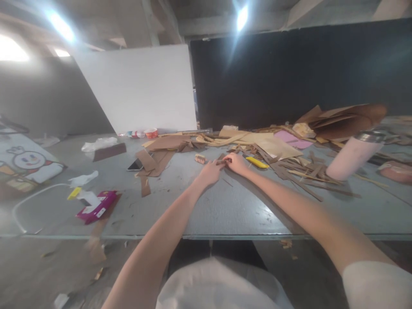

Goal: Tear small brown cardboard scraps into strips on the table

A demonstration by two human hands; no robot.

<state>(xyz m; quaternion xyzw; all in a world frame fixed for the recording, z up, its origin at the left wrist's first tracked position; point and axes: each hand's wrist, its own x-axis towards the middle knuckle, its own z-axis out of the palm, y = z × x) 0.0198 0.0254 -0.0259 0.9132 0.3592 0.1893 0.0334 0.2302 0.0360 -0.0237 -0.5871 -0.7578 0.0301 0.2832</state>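
Packet in purple point(104, 210) lies on the left of the grey table point(225, 219), then a phone point(134, 165) partly under brown sheets point(165, 156), then a small tan block point(200, 159) just beside the left hand point(210, 173). That hand's fingers are close together at a small brown piece point(221, 162); whether they grip it, I cannot tell. The piece lies between the two hands, near the tabletop, and looks light, thin and fairly stiff (blur hides its exact shape), likely easiest to take by its edges, since hard bending might crease it. The right hand point(236, 164) appears to pinch its right end, fingertips drawn narrow. Beyond lie a yellow cutter point(256, 162), brown strips point(285, 171) and a tilted pink bottle point(350, 159).
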